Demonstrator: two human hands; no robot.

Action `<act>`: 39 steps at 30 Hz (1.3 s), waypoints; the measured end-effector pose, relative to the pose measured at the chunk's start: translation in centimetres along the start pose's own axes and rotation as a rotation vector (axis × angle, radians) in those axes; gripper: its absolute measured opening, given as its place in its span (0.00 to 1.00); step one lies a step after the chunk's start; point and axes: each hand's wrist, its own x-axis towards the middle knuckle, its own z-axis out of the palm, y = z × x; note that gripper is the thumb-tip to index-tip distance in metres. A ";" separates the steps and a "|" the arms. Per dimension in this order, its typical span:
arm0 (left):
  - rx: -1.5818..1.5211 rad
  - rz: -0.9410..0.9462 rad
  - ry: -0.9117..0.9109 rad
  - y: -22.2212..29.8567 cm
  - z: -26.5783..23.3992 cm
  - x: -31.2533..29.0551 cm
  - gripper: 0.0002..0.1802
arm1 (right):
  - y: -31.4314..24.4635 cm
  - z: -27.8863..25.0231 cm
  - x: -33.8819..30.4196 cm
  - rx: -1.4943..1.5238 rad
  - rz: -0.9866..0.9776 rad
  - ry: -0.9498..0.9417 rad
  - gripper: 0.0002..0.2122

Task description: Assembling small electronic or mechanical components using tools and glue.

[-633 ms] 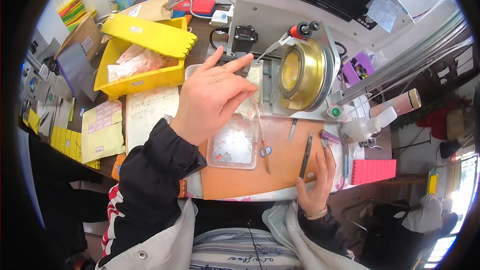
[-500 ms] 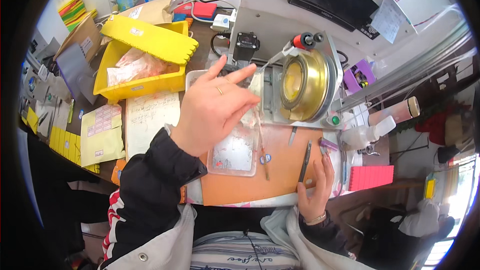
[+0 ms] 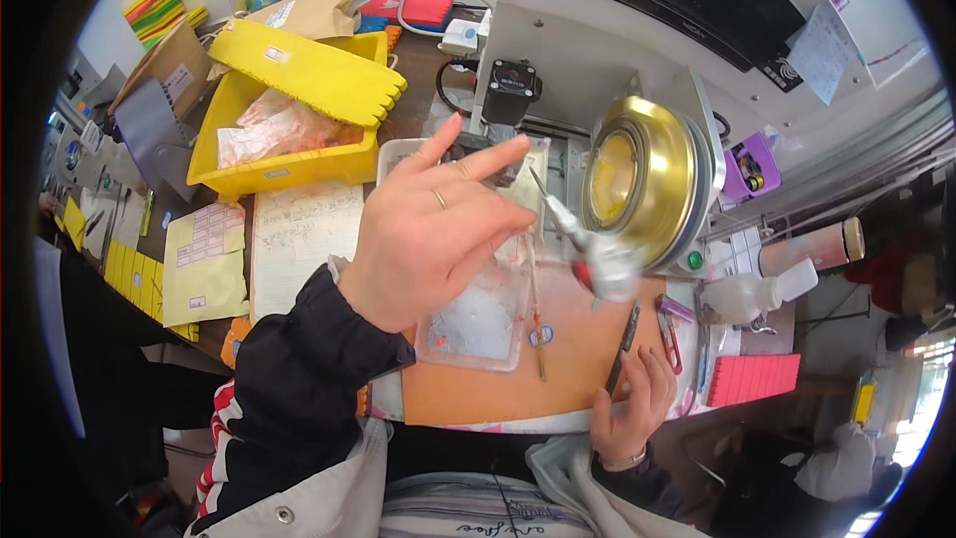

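My left hand (image 3: 423, 229) hovers over a clear plastic tray (image 3: 428, 339), beside a machine with a shiny gold disc (image 3: 647, 174). Its outer fingers stretch away, while thumb and forefinger come together at the far side; anything between them is hidden. Right of these fingertips is a silver handpiece (image 3: 609, 264) with a thin pointed tip and a red part, smeared by motion. My right hand (image 3: 637, 399) lies with fingers extended near the front of an orange work mat (image 3: 478, 389), holding nothing visible. A dark slim knife-like tool (image 3: 625, 339) lies at its fingertips.
A yellow bin (image 3: 289, 174) with crumpled plastic stands at the left behind an open notebook (image 3: 309, 239). A squeeze bottle (image 3: 742, 297), red-handled tool (image 3: 669, 339) and pink block (image 3: 754, 380) are at the right. Behind the disc stands a grey panel (image 3: 558, 30) with a screen.
The handpiece has swung down from above the disc to its lower left front. Both hands stay nearly in place; the whole view has shifted slightly.
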 end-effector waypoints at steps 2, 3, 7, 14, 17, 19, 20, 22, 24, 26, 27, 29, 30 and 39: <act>0.000 -0.009 -0.034 0.2 -0.2 -0.1 0.09 | -0.1 -0.1 -0.1 0.003 -0.005 -0.014 0.20; 0.007 -0.011 -0.035 0.2 -0.3 -0.1 0.09 | -0.1 -0.1 -0.1 0.000 -0.005 -0.029 0.20; 0.008 -0.020 -0.058 0.0 0.1 -0.3 0.09 | 0.2 -0.2 0.0 0.005 -0.027 -0.040 0.18; 0.054 -0.042 -0.097 0.5 -0.6 0.2 0.07 | 0.0 0.0 0.2 0.021 -0.029 -0.045 0.15; 0.048 -0.052 -0.107 0.5 -0.4 0.2 0.07 | -0.1 0.0 0.2 -0.002 -0.027 -0.043 0.14; 0.050 -0.053 -0.111 0.5 -0.3 0.1 0.07 | -0.1 0.0 0.2 -0.003 -0.020 -0.044 0.13; 0.054 -0.053 -0.112 0.5 -0.4 0.1 0.07 | -0.2 0.1 0.1 -0.001 -0.018 -0.046 0.13; 0.051 -0.052 -0.112 0.4 -0.3 0.1 0.07 | -0.1 0.1 0.1 0.006 -0.020 -0.039 0.12; 0.047 -0.052 -0.109 0.4 -0.3 0.1 0.07 | 0.0 -0.2 0.3 0.007 -0.045 -0.057 0.12; 0.039 -0.055 -0.114 0.4 -0.3 0.1 0.08 | 0.0 -0.2 0.4 0.009 -0.071 -0.073 0.13; 0.041 -0.056 -0.116 0.3 -0.2 0.1 0.08 | 0.0 -0.2 0.4 0.011 -0.071 -0.071 0.12; 0.055 -0.047 -0.109 0.2 -0.4 0.1 0.09 | 0.0 0.1 0.6 0.029 -0.078 -0.066 0.12; 0.074 -0.050 -0.111 0.1 -0.4 0.1 0.09 | 0.0 0.4 0.5 0.024 -0.056 -0.058 0.11; 0.074 0.025 0.062 0.1 1.0 -0.4 0.08 | -0.5 -1.2 0.6 0.093 -0.223 0.040 0.12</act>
